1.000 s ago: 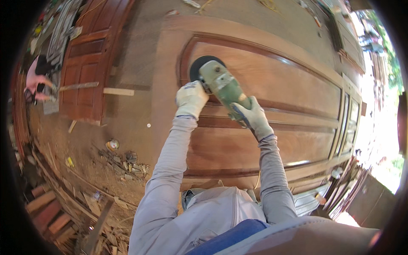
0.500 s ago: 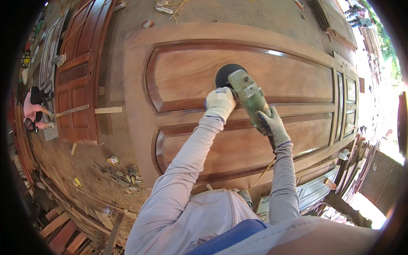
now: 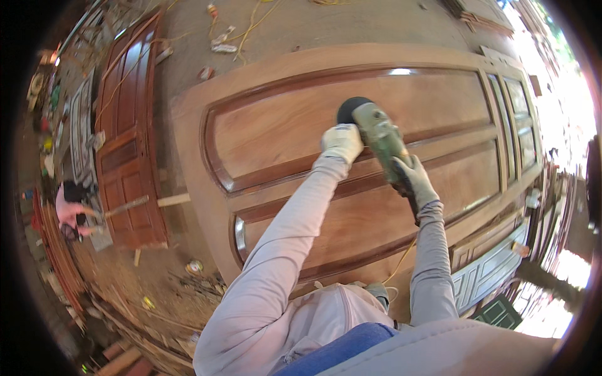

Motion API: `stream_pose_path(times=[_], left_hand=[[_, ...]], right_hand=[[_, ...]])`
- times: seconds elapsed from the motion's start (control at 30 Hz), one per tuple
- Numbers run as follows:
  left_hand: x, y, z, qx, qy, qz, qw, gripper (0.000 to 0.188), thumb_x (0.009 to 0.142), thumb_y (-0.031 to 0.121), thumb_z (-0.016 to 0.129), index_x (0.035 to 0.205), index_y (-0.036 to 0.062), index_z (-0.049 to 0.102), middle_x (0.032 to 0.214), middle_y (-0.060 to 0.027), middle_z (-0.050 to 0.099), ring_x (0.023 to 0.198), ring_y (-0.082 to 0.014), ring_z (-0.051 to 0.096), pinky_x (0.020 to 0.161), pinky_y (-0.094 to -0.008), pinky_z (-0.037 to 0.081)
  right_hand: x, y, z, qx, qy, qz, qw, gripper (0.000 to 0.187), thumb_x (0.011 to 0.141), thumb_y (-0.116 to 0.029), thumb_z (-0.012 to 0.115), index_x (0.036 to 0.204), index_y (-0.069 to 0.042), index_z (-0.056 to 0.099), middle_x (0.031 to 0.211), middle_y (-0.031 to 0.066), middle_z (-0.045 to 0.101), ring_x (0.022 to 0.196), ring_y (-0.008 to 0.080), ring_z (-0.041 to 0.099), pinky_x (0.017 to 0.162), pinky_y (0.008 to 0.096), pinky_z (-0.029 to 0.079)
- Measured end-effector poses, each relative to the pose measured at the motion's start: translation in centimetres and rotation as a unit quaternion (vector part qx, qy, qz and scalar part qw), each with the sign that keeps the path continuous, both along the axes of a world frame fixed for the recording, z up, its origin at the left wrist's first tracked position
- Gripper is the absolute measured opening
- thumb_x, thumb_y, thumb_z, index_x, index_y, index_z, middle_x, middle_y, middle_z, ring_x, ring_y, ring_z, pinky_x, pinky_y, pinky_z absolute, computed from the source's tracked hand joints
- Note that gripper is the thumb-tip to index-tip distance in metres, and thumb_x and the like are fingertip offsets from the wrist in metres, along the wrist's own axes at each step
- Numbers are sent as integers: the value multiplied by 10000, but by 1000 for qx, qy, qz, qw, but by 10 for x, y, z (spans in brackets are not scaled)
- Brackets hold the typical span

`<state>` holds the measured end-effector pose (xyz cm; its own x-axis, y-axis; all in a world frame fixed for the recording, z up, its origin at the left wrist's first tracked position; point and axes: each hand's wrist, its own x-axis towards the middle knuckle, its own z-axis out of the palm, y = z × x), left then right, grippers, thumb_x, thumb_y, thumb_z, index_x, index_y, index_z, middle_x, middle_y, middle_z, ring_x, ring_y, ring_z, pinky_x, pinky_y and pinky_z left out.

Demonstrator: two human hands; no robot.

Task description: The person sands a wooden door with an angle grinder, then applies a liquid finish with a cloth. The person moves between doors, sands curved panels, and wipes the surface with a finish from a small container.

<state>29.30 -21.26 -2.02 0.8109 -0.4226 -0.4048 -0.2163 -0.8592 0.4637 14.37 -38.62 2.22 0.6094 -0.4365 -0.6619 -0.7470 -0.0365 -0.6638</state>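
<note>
Both my hands, in white work gloves, hold a green angle grinder (image 3: 384,135) with a round dark disc (image 3: 352,109) at its far end. My left hand (image 3: 343,143) is wrapped round the grip near the disc; the grip itself is mostly hidden by the glove. Farther back, my right hand (image 3: 416,180) closes on the rear of the body. The disc is over the far long panel of a large wooden door (image 3: 276,119) lying flat in front of me; whether it touches the wood I cannot tell. A yellow power cord (image 3: 401,263) runs back toward my body.
Left of the door lies a darker reddish-brown door (image 3: 128,156), with a person (image 3: 70,207) in pink crouching beyond it. Wooden sticks (image 3: 173,200) jut out from that door. Yellow cords (image 3: 251,28) cross the ground at the back. A grey panelled door (image 3: 489,269) lies at the near right.
The grinder and both hands have shifted slightly right along the far panel. My view has also turned, so the door appears tilted. Both hands keep their hold.
</note>
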Motion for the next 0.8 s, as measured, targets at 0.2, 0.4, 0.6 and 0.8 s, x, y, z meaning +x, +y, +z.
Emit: stream_pose_path(times=[0.2,0.4,0.6,0.8], left_hand=[[-6,88,-6,67,-43,49,996,264,836,293,637,937,87,768,985,-184,737,961,-346,715,853,-460,561],[-7,193,-20,89,-118,69,987,301,833,368,663,965,114,756,1009,-184,727,1001,-368,685,879,-485,537],[-76,267,40,75,-118,141,980,306,806,367,727,942,95,743,962,-180,729,941,-384,687,823,-481,531],[-153,296,101,63,-77,132,986,298,744,307,803,935,84,748,868,-172,729,860,-368,703,758,-450,536]], right_hand=[[6,67,-13,-138,-24,131,981,656,799,-516,787,1178,-19,588,1025,183,702,880,268,711,710,367,568],[19,139,8,-79,-30,193,978,882,708,-682,762,1204,17,551,1116,275,683,1068,386,677,913,442,535],[-44,187,15,9,-96,261,960,940,668,-648,797,1317,-48,476,1148,261,663,1090,405,652,919,440,530],[-153,205,-39,342,-237,188,890,894,738,-244,885,1446,-40,377,1326,128,561,1203,217,547,991,350,479]])
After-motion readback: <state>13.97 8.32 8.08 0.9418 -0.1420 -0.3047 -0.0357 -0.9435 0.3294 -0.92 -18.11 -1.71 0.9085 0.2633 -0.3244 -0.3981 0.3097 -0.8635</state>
